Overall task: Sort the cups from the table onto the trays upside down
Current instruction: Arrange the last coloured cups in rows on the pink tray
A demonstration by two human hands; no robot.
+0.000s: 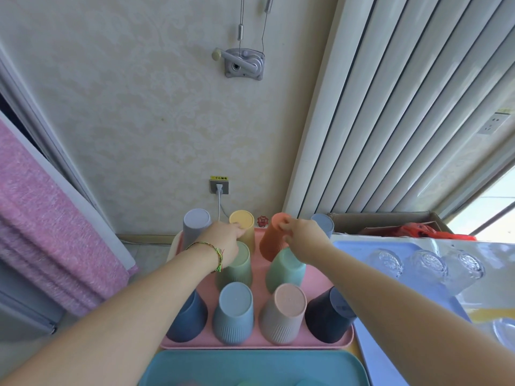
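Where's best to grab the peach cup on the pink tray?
Take the peach cup from above, fingers round its upper wall just under the flat base. It stands upside down, narrower at the top; the blue cup and navy cup crowd its sides.

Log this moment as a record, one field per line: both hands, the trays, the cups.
left hand: grips yellow cup from above
right hand: grips orange cup, which is tilted
pink tray: coloured cups, bases up
pale blue tray: three clear glasses
teal tray: nearest the person, partly cropped
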